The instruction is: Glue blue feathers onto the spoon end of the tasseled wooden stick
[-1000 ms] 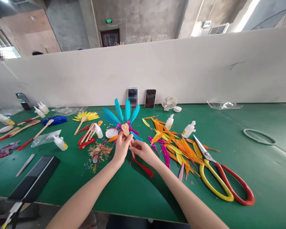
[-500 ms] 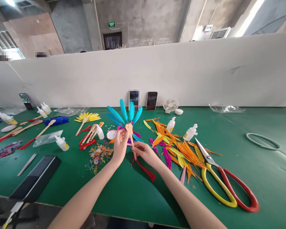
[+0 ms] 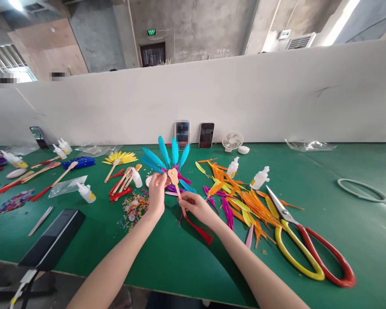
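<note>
In front of me a feather fan is held up, with a pale wooden handle (image 3: 174, 177), a spread of turquoise feathers (image 3: 164, 151) and a red tassel (image 3: 203, 234) trailing from its lower end. My right hand (image 3: 194, 206) pinches the lower handle between thumb and fingers. At the left side of the fan's head, my left hand (image 3: 157, 191) has its fingers closed at the feather bases; the fingertips are partly hidden. Magenta and purple feathers lie behind the fan, partly covered by it and my hands.
Orange and yellow feathers (image 3: 252, 204) are heaped on the right beside large scissors (image 3: 304, 238). White glue bottles (image 3: 260, 178) stand near them. A yellow feather fan (image 3: 119, 159), colourful bits (image 3: 133, 210) and a black box-like device (image 3: 53, 238) lie left. Phones (image 3: 206, 135) lean against the white partition.
My left hand has shifted slightly left, off the front of the fan's wooden head towards the feather bases. My right hand keeps its hold on the handle. The view has turned slightly.
</note>
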A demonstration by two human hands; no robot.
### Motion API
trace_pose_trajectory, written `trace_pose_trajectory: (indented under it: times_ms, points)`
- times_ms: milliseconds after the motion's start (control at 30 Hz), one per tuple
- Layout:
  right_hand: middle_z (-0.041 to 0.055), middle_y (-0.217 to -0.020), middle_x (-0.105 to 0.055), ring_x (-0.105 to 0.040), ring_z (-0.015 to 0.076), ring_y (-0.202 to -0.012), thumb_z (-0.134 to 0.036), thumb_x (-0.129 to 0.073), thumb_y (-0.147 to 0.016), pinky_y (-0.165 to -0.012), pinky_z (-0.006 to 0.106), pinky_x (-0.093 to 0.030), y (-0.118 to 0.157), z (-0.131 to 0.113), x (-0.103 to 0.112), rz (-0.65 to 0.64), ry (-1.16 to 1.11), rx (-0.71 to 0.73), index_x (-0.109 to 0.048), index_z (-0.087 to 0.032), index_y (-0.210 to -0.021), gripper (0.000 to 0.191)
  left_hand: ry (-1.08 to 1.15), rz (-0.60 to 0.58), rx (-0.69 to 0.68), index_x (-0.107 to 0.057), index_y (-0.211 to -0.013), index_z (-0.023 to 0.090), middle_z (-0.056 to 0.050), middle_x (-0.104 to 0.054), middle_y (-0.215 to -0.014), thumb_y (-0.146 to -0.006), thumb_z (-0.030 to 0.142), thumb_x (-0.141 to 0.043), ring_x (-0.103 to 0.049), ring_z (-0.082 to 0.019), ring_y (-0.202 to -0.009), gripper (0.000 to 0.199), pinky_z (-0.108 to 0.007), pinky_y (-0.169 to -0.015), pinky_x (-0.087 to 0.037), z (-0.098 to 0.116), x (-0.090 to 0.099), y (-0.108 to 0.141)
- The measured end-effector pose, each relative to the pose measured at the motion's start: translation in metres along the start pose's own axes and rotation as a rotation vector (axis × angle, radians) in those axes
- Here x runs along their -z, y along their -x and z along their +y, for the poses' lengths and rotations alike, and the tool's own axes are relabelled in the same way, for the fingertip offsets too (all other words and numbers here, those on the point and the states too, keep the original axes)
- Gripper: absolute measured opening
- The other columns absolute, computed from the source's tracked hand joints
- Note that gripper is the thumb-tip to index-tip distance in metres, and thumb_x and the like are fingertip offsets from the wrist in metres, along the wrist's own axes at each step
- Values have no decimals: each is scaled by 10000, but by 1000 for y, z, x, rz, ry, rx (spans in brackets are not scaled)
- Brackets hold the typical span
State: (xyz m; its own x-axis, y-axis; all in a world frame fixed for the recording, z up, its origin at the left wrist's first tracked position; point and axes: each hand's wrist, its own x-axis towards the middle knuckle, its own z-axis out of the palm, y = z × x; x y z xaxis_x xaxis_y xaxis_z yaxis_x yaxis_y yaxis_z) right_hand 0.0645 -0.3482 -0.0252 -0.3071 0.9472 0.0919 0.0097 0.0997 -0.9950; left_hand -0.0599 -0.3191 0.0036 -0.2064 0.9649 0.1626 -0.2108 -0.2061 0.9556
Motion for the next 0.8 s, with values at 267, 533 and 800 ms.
trace_pose_trajectory:
  times_ms: [267,533,800]
  points:
    - [-46,-542,-466,-421,104,-506,-398,-536,-655,-508,245,-339,0,0,-1,36,41,-8,-522,-185,-650,213,5,46,16,-423,-634,189,26,-539,-654,-678,357,-562,-553,-113,-681,222,-254,-682,-440,-1,-2,3]
    - [-41,-533,-477,-428,113,-514,-393,-535,-653,-521,249,-337,1,1,-1,58,69,-3,-527,-190,-639,204,10,76,37,-417,-654,194,27,-531,-653,-678,349,-554,-551,-112,-668,207,-258,-689,-437,-4,-3,4]
    - [-40,-529,-482,-432,117,-509,-392,-530,-655,-522,253,-340,1,2,-1,47,59,-10,-526,-191,-648,201,27,71,53,-413,-659,196,32,-527,-654,-685,330,-551,-549,-107,-673,194,-253,-689,-431,-1,-4,7]
